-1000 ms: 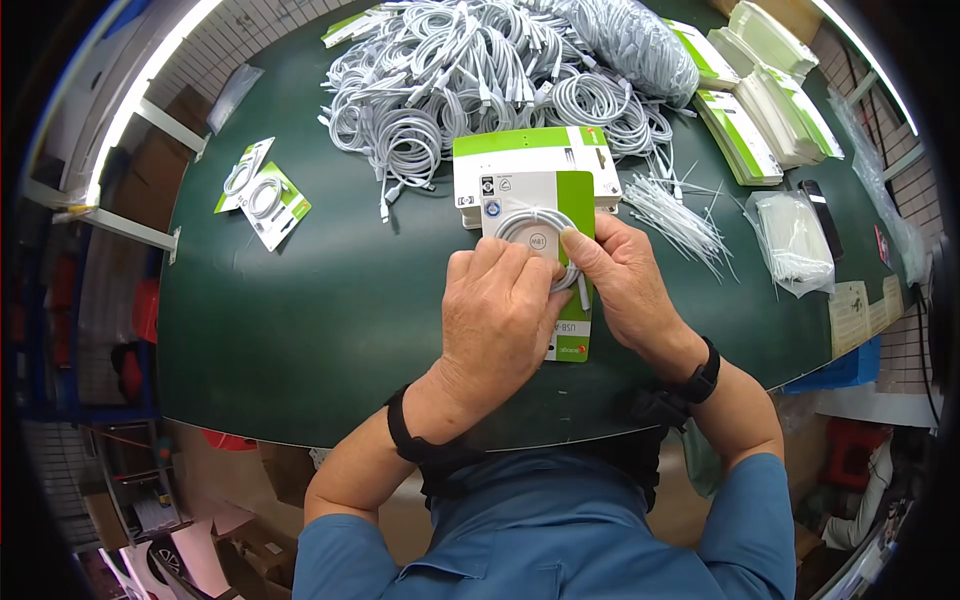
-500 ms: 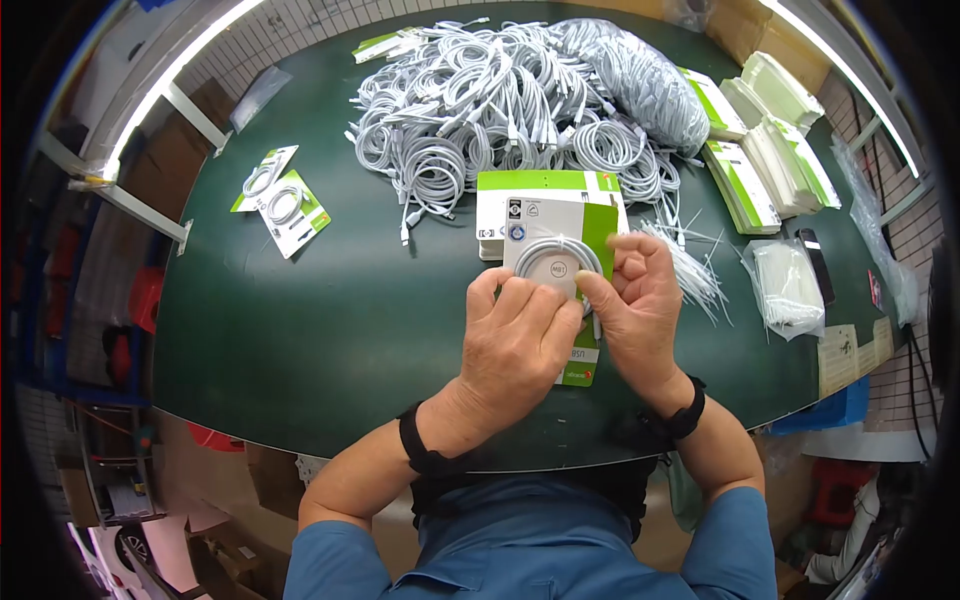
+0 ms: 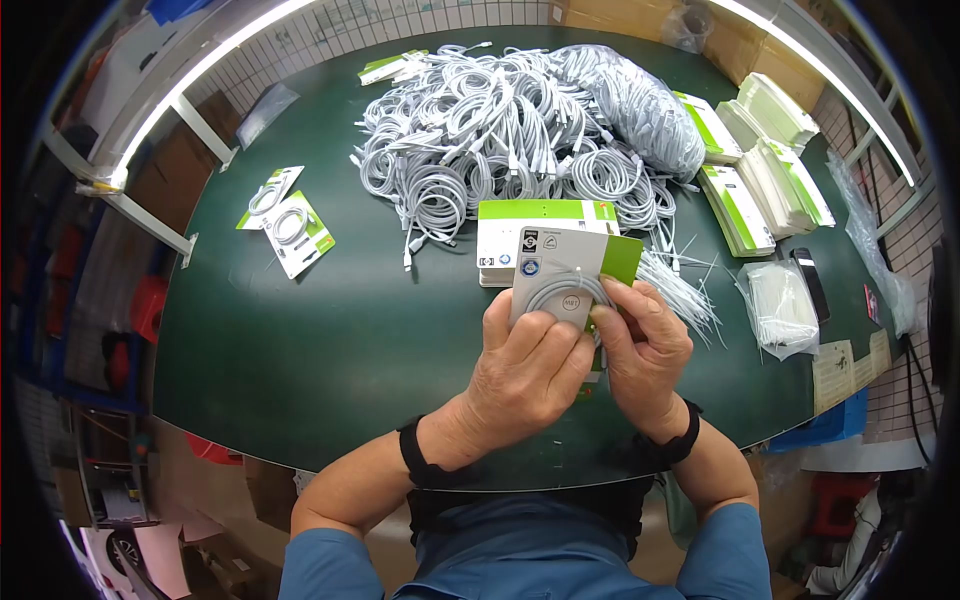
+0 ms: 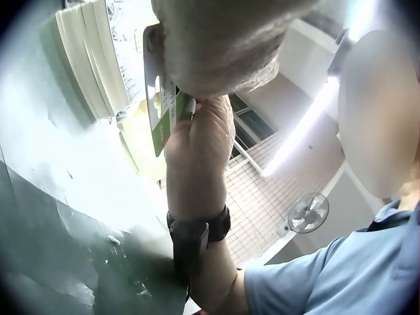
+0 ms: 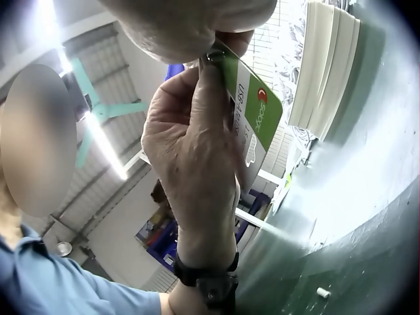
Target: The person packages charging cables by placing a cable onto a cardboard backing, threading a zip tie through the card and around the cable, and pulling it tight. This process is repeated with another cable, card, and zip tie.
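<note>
In the head view, a white-and-green packaging card [image 3: 545, 250] is held up tilted, a coiled light grey cable [image 3: 553, 283] lying on its printed face. My left hand [image 3: 530, 370] grips the card and coil from the left, fingers curled over the front. At the coil's right side, the thumb and index finger of my right hand [image 3: 645, 350] pinch the cable against the card. The right wrist view shows the card's green end [image 5: 266, 111] with USB lettering. Part of the coil is hidden behind the fingers.
Behind the hands stands a stack of cards [image 3: 497, 242]. Farther back lies a large heap of coiled cables [image 3: 470, 130]. White cable ties [image 3: 685, 295] are to the right, beside a bag of ties [image 3: 780, 310] and more card stacks [image 3: 735, 210]. Two carded cables [image 3: 300, 245] lie left.
The card has tilted and its green edge has swung out to the right. My right index finger, lifted off half a second ago, has come down at the coil. The head view has shifted.
</note>
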`<action>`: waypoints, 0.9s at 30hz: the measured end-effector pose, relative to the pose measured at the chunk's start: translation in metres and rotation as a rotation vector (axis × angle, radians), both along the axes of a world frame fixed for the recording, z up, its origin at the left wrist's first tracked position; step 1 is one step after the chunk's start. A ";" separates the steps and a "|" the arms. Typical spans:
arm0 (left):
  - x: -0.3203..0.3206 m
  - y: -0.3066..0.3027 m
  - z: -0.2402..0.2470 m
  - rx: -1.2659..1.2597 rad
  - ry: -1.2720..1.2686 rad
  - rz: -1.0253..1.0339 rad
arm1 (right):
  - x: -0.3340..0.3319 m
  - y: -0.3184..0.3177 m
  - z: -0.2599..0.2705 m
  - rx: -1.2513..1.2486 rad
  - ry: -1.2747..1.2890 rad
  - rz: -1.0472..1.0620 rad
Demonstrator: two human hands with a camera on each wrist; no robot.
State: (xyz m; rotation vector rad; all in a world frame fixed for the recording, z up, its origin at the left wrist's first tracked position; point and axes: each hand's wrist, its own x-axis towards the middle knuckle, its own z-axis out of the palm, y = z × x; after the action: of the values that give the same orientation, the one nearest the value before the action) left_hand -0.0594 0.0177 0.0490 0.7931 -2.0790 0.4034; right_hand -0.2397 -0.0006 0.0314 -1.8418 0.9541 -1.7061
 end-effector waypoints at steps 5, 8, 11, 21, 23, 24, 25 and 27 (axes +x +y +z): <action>-0.003 0.000 -0.003 0.000 -0.018 0.004 | -0.001 0.000 0.008 0.027 0.071 0.004; -0.001 -0.003 -0.001 0.003 0.000 -0.012 | -0.005 0.001 0.017 0.044 0.179 0.021; 0.006 -0.010 0.005 0.045 0.059 -0.047 | 0.005 0.000 0.017 0.140 -0.157 0.244; 0.020 -0.016 0.016 0.268 0.230 -0.203 | -0.003 -0.008 0.018 0.423 -0.356 0.404; 0.024 -0.018 0.015 0.301 0.187 -0.213 | -0.004 -0.010 0.016 0.456 -0.379 0.426; 0.025 -0.019 0.014 0.317 0.166 -0.216 | -0.004 -0.009 0.015 0.457 -0.382 0.414; 0.025 -0.018 0.014 0.312 0.149 -0.202 | -0.003 -0.010 0.013 0.456 -0.385 0.403; 0.023 -0.018 0.014 0.294 0.118 -0.175 | -0.005 -0.011 0.006 0.447 -0.353 0.381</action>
State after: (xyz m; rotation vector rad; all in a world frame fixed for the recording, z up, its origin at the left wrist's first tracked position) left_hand -0.0368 0.0002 0.0626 0.7754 -2.1014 -0.0455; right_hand -0.2448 -0.0114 0.0377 -1.2798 0.7090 -1.3828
